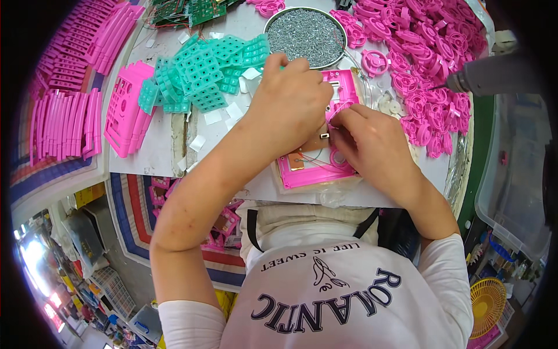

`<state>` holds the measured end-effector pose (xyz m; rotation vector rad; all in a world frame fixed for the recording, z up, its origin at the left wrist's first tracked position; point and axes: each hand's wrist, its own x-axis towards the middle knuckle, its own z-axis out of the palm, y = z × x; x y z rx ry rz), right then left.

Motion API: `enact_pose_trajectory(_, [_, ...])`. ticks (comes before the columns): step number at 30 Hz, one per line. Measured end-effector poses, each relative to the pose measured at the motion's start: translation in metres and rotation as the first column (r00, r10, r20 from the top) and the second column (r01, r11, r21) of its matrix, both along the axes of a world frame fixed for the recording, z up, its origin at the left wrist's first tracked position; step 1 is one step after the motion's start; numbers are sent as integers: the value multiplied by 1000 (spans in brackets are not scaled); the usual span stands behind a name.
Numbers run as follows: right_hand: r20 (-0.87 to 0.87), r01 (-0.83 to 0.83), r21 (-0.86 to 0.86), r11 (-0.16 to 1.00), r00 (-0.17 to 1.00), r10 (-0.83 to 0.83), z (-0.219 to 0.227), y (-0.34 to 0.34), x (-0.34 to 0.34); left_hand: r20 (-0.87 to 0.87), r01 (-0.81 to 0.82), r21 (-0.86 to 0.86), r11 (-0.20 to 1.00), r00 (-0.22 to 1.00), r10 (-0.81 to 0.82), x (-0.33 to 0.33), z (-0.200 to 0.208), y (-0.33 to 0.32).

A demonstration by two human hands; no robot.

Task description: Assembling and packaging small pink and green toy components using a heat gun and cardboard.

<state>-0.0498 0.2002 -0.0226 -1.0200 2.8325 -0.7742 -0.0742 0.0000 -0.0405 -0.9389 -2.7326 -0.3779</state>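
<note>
A pink plastic housing (317, 177) lies open-side up on a pale pad in front of me, with a brown circuit board (296, 161) and thin wires inside. My left hand (293, 102) is over its upper left part, fingers curled together near the screw tray; what they hold, if anything, is hidden. My right hand (372, 139) bends over the housing's right side, with thumb and fingertips drawn together at the wires and inner parts. I cannot make out what is between them. A pink ring (337, 157) shows below the right fingertips.
Teal rubber keypads (200, 72) pile up at the left, beside stacked pink housings (129, 107). A round tray of small screws (307, 36) stands behind. Pink ring parts (427, 52) heap up at the right, near a grey electric screwdriver (494, 75). Green circuit boards (189, 11) lie far back.
</note>
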Motion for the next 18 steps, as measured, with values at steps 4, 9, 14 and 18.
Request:
enact_pose_trajectory(4, [-31, -11, 37, 999, 999, 12, 3, 1, -2, 46, 119, -255, 959, 993, -111, -11, 17, 14])
enact_pose_trajectory(9, [-42, 32, 59, 998, 999, -30, -2, 8, -4, 181, 236, -305, 923, 966, -187, -19, 35, 28])
enact_pose_trajectory(14, [-207, 18, 24, 1000, 978, -12, 1, 6, -11, 297, 240, -288, 927, 943, -152, -27, 28, 32])
enact_pose_trajectory(18, [-230, -55, -36, 998, 972, 45, -2, 4, -13, 428, 131, -174, 976, 903, -45, -27, 30, 21])
